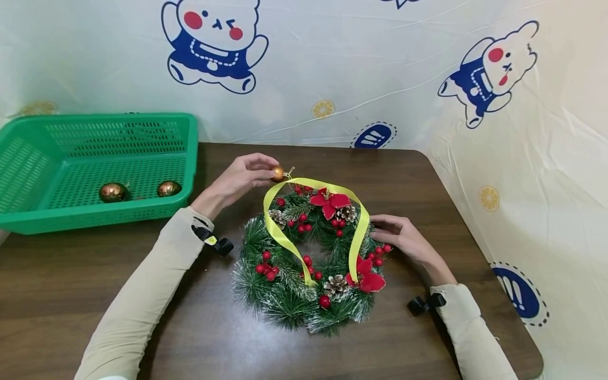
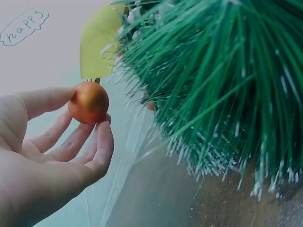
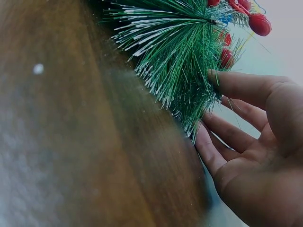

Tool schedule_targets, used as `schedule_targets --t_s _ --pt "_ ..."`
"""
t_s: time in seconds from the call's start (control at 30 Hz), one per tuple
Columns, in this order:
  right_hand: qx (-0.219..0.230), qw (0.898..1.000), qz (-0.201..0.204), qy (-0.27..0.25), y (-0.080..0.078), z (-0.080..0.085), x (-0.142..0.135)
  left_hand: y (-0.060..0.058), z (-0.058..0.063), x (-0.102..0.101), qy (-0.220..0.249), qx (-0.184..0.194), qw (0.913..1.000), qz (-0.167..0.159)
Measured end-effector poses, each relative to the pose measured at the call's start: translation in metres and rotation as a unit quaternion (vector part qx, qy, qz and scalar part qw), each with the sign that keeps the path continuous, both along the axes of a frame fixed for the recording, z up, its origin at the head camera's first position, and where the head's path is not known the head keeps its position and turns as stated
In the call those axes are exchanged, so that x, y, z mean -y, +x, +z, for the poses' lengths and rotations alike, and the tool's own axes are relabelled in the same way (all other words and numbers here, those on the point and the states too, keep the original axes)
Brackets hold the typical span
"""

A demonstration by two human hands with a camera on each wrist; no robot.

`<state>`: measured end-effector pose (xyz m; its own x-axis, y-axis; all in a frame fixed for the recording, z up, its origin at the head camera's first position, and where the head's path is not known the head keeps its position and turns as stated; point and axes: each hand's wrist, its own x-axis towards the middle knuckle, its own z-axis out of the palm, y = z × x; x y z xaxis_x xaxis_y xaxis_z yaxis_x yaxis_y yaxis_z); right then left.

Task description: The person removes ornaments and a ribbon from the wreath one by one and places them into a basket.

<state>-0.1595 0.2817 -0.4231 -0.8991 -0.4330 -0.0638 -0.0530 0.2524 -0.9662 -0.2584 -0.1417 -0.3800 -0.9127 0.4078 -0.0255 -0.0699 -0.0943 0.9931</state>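
Left hand (image 1: 243,177) pinches the gold bauble (image 1: 277,174) by its sides at the wreath's (image 1: 290,306) eleven o'clock, apparently leaving its cord (image 1: 291,172) free. Right hand (image 1: 405,235) lightly grips the edge near two o'clock, presumably steadying it on the table (image 1: 199,332).

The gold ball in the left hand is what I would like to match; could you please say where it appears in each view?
Head: the gold ball is slightly above and left of centre, in the left hand.
Left wrist: the gold ball is left of centre, near mid-height.
Right wrist: not in it.
Shared landmark: the wreath, in all three.
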Motion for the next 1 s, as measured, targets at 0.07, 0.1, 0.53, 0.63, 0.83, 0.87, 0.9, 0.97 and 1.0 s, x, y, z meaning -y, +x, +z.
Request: schedule_targets --t_s 0.07,0.1,0.53,0.63,0.83,0.87,0.9,0.97,1.0 --pt "-0.001 1.0 0.0 0.003 0.0 0.0 0.0 0.0 0.002 0.001 0.003 -0.001 1.0 0.008" --pt "-0.001 1.0 -0.001 0.003 0.0 0.0 0.0 0.0 0.003 0.002 0.004 -0.002 0.9999 0.012" --pt "-0.005 1.0 0.001 0.01 0.0 0.0 -0.001 -0.001 0.014 0.01 0.06 -0.01 0.9974 0.038" --pt "-0.008 1.0 0.001 0.011 0.0 0.0 -0.001 0.0 0.018 0.012 0.066 -0.015 0.997 0.037" --pt "-0.005 1.0 0.0 0.014 0.0 -0.001 -0.001 0.003 0.026 0.016 0.073 -0.026 0.9964 0.034" --pt "-0.005 1.0 0.001 0.014 0.0 0.0 -0.001 0.004 0.027 0.016 0.075 -0.027 0.9962 0.035" --pt "-0.005 1.0 0.001 0.013 0.0 0.0 -0.001 0.004 0.029 0.017 0.076 -0.029 0.996 0.037" --pt "-0.005 1.0 0.001 0.013 0.0 0.0 -0.001 0.005 0.032 0.018 0.077 -0.034 0.9956 0.042" --pt "-0.006 1.0 0.001 0.012 0.0 0.001 -0.001 0.005 0.034 0.019 0.076 -0.037 0.9955 0.043"
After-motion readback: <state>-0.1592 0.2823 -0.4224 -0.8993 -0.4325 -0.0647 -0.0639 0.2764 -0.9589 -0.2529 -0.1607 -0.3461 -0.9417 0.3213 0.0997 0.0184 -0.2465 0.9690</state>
